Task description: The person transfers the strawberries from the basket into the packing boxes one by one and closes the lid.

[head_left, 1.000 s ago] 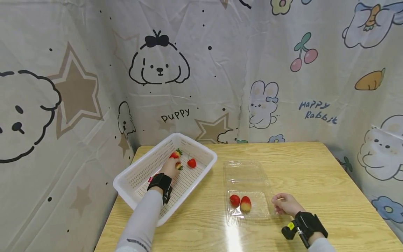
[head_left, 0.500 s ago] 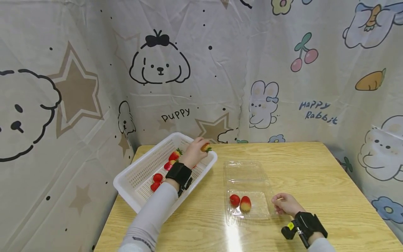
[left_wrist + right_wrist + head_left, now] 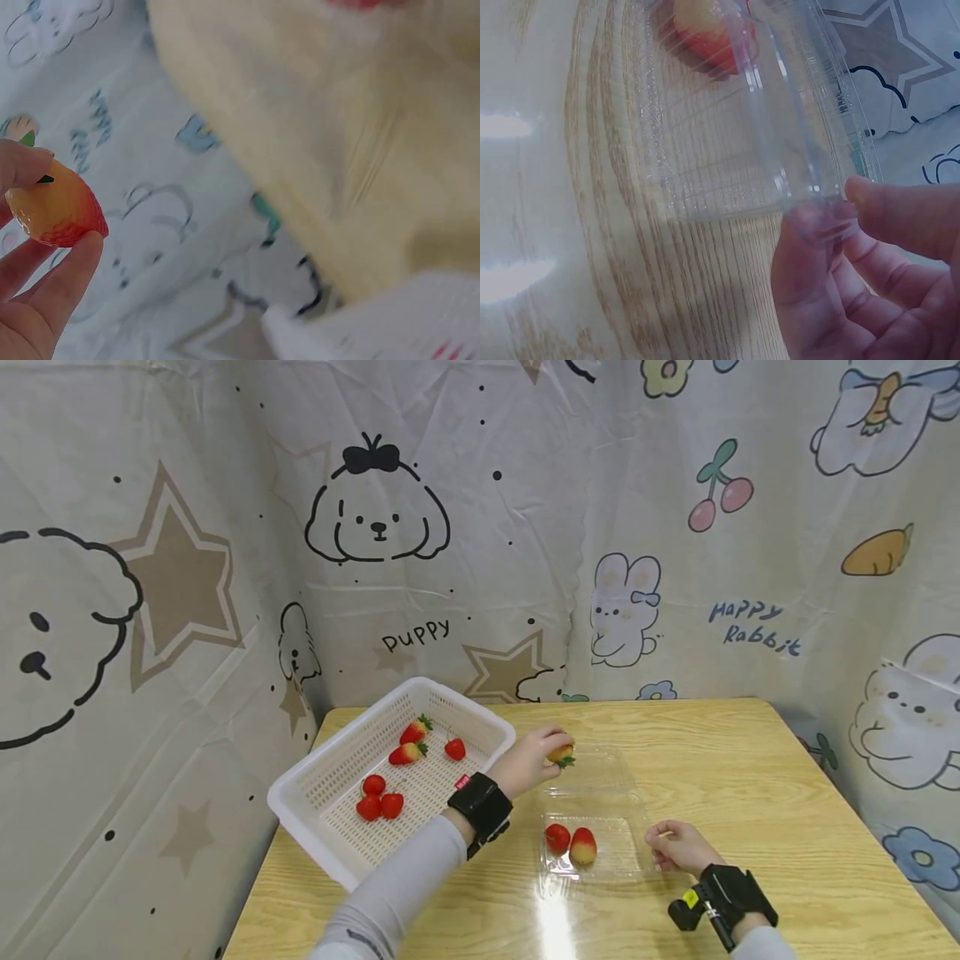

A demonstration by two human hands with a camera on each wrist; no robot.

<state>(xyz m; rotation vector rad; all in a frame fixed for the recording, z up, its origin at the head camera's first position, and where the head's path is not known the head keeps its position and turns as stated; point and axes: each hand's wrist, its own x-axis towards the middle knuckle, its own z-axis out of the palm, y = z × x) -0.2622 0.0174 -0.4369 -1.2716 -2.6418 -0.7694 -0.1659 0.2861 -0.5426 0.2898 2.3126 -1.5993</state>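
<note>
A yellow-and-red strawberry [image 3: 64, 206] with green leaves is pinched between the thumb and fingers of my left hand [image 3: 527, 762]. In the head view that hand hangs over the near-left part of the raised lid half of a clear plastic clamshell box [image 3: 618, 843]. My right hand [image 3: 684, 846] pinches the box's right edge between thumb and forefinger, seen closely in the right wrist view. In the box's near half lie a round red fruit [image 3: 557, 839] and a red-and-yellow strawberry [image 3: 582, 847], side by side.
A white perforated basket [image 3: 300, 814] stands on the left of the wooden table [image 3: 720, 760]. Inside are two leafy strawberries [image 3: 407, 753] and several small red fruits [image 3: 392, 805]. A printed curtain [image 3: 480, 568] hangs behind and on both sides.
My left hand has lifted the strawberry out of the basket and carried it right, over the rim, to the clear box. The right hand stays at the box's edge.
</note>
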